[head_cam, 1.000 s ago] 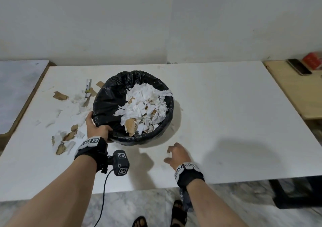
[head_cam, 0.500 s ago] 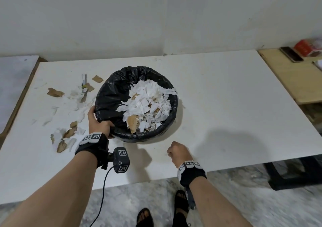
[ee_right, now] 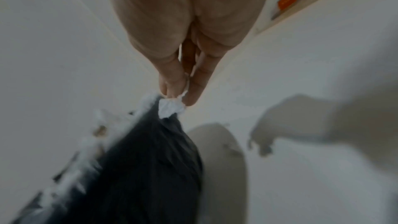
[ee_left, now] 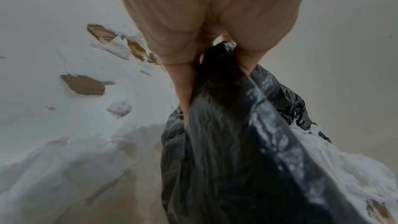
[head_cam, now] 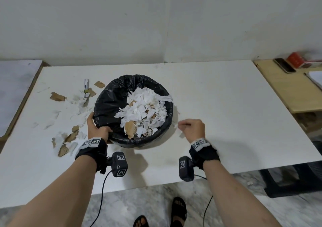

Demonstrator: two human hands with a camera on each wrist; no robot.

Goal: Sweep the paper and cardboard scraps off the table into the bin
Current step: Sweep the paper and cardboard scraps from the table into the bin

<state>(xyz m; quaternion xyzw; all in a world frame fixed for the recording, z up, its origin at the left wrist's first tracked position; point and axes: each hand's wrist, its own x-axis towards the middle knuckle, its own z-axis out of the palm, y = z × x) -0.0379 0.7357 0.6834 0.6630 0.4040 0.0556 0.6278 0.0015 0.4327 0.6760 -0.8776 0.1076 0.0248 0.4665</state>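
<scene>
A round bin lined with a black bag stands on the white table, heaped with white paper and brown cardboard scraps. My left hand grips the bin's near-left rim, thumb inside and fingers outside, as the left wrist view shows on the black bag. My right hand hovers just right of the bin and pinches a small white paper scrap between thumb and fingertips. More paper and cardboard scraps lie loose on the table left of the bin.
A wooden side table at the right holds a phone, an orange box and papers. A grey surface adjoins the table's left edge. A wall runs behind. My sandalled feet stand on the marble floor.
My right hand rose from the table's front edge and moved right and forward beside the bin, now pinching a paper scrap. The left hand kept its grip on the rim.
</scene>
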